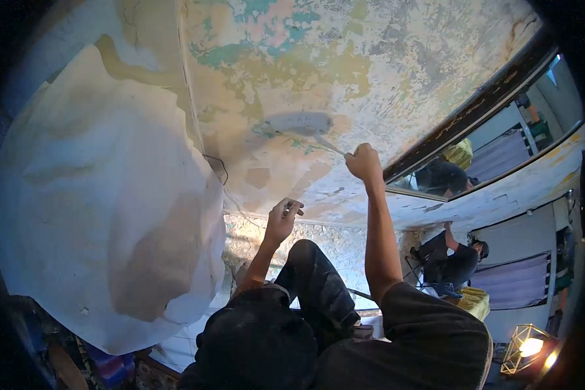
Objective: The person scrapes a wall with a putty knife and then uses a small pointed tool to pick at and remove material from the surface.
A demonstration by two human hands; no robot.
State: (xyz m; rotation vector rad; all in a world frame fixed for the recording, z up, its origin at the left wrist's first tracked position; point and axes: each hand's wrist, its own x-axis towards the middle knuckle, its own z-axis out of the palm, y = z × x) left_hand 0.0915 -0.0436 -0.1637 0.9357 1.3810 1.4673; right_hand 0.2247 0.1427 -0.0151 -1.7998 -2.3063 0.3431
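Note:
My right hand is closed in a fist around a scraper, whose handle is hidden in my fingers. Its pale blade points up and left, at the peeling wall, over a patch of turquoise and beige old paint. Lower and to the left, my left hand is raised in front of the wall with its fingers curled in. Whether anything small is inside those fingers is hidden. The wall shows flaked layers of white, ochre, pink and turquoise.
A large white sheet hangs at the left. A dark-framed mirror is on the wall at right. Another person sits beyond, one arm raised to the wall. A caged lamp glows at lower right. A thin wire sticks out near the sheet.

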